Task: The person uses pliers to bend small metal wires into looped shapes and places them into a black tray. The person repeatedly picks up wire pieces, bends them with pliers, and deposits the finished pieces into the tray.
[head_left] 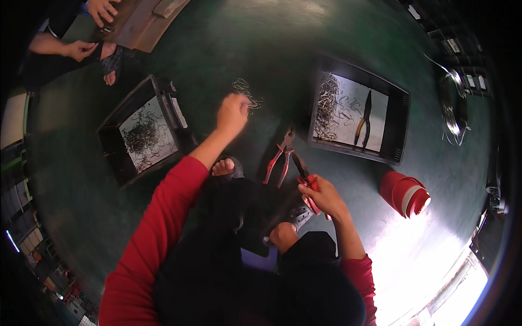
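My right hand (pixel 325 196) is closed around the red handles of a pair of pliers (pixel 304 175), whose dark jaws point up and to the left. My left hand (pixel 234 115) is stretched forward over the floor, slightly blurred, with its fingers curled together. It is beside a small pile of bent wire hooks (pixel 255 103), and whether a hook is in its fingers is hidden. On the floor between my hands lies a second pair of pliers (pixel 281 155) with red handles, its jaws pointing away from me.
Black crates stand at left (pixel 173 127) and right (pixel 356 153), both holding many wire hooks; the right one also has yellow-and-black pliers (pixel 363 122). A red container (pixel 399 193) is at right, with a wire coil (pixel 452 106) beyond. Another person's hands (pixel 81 50) are at upper left.
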The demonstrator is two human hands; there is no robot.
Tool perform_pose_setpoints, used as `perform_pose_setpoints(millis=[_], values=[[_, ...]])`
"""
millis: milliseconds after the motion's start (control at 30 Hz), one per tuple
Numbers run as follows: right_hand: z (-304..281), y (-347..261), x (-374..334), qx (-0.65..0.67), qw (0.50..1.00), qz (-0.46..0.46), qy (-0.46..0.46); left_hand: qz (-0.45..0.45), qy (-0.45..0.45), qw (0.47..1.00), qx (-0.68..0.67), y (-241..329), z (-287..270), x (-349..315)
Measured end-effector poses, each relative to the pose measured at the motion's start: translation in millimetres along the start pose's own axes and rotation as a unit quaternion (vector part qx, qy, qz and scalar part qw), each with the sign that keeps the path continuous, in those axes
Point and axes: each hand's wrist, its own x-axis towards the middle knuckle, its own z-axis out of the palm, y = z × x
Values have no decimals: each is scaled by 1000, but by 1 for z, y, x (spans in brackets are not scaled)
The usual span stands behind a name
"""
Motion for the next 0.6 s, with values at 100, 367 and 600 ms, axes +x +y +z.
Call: perform_pose_setpoints(millis=[100, 367, 600], values=[[0, 1, 6, 2, 1000, 20, -8, -4, 50, 997, 66, -17, -10, 41], [-3, -2, 10, 9, 999, 32, -17, 83, -72, 982, 153, -29, -15, 90], [2, 13, 17, -17, 1000, -13, -5, 99, -175, 940, 275, -10, -21, 97]])
